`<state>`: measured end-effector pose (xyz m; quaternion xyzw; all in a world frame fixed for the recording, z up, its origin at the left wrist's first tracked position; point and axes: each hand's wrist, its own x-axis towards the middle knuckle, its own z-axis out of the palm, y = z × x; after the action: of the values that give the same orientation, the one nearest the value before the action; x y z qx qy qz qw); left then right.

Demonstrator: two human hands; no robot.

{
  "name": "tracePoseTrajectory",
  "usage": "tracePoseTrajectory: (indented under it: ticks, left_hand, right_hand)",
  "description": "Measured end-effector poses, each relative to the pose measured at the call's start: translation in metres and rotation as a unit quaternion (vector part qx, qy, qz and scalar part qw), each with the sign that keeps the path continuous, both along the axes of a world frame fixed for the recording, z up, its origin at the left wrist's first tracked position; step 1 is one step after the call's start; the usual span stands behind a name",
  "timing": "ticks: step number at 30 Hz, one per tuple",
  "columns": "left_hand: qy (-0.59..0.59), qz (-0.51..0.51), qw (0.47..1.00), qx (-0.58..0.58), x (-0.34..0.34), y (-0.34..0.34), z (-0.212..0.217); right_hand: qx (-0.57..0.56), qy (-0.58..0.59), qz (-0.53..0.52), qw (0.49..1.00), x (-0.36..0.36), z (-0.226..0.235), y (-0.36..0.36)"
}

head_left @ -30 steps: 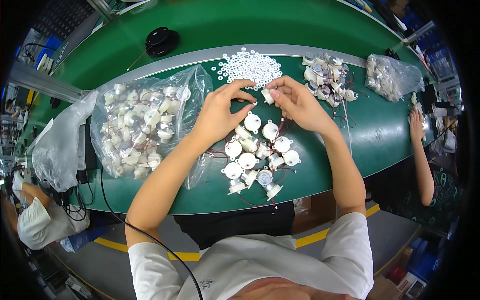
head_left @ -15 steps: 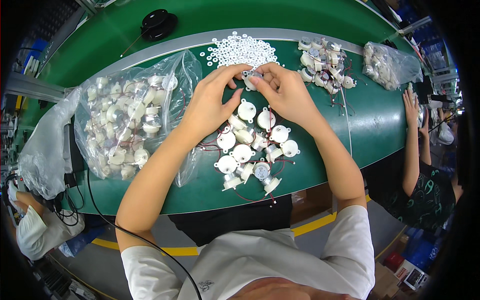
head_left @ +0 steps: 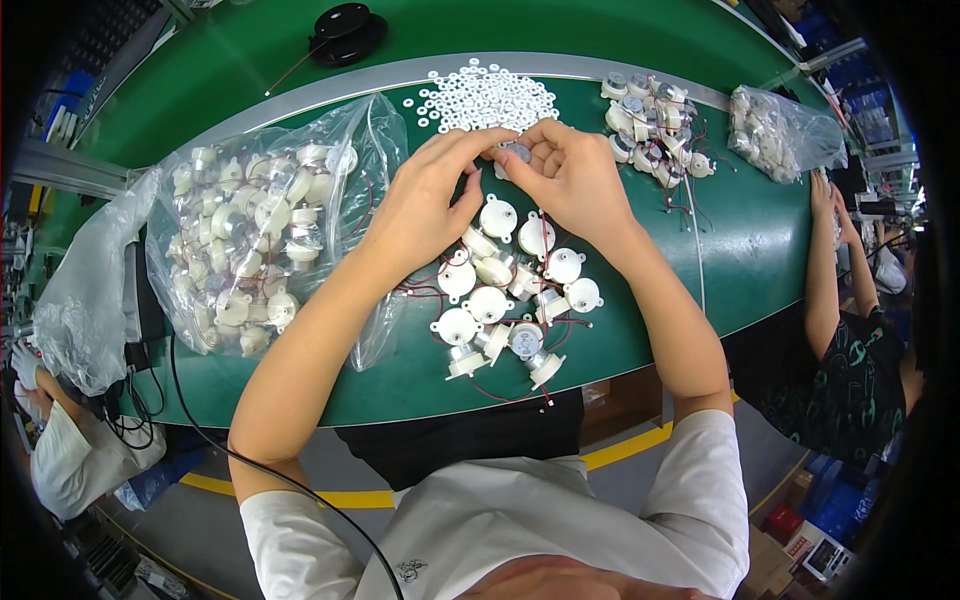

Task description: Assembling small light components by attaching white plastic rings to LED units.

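Note:
Between my hands, above the far middle of the bench, is a small gear motor [head_left: 516,152] with a grey metal face. My right hand [head_left: 575,185] pinches it between thumb and curled fingers. My left hand [head_left: 432,195] reaches in from the other side, its forefinger against the motor's far edge and its thumb lower down, apart from it. Fingers partly cover the motor. Just beyond lies a heap of small white ring-shaped washers [head_left: 487,98]. Nearer to me sits a loose group of white gear motors [head_left: 488,304] with thin red and black wires.
A clear plastic bag of motors [head_left: 235,240] fills the left side. More motors [head_left: 655,125] are piled at right, beside a smaller bag [head_left: 770,135]. A black reel [head_left: 346,35] stands at the back. A co-worker's hands [head_left: 828,200] are at far right. A black cable [head_left: 270,470] crosses my left arm.
The motor has turned in my fingers, so its grey metal face shows more and its white body less. My hands stay nearly in place. The co-worker's hands at right have come closer together.

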<state>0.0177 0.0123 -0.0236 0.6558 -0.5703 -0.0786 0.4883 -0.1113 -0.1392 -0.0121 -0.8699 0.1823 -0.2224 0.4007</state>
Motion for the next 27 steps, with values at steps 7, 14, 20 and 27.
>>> tracePoseTrajectory:
  ticks: [7,14,20,27]
  left_hand:
    - [-0.091,-0.013,0.996,0.01,0.0,0.001,0.001]
    - [-0.19,-0.021,0.981,0.042,0.005,0.001,0.008]
    - [-0.19,-0.026,0.981,0.026,0.007,0.002,0.01]
    - [-0.014,-0.043,0.982,0.184,-0.003,0.011,0.05]
  right_hand:
    - [-0.032,0.008,0.02,0.999,-0.006,0.005,0.0]
    - [-0.143,-0.016,0.065,0.987,-0.005,0.01,0.006]
    - [-0.16,-0.012,0.095,0.983,-0.003,0.013,-0.001]
    - [-0.026,-0.03,0.065,0.997,-0.024,0.022,-0.019]
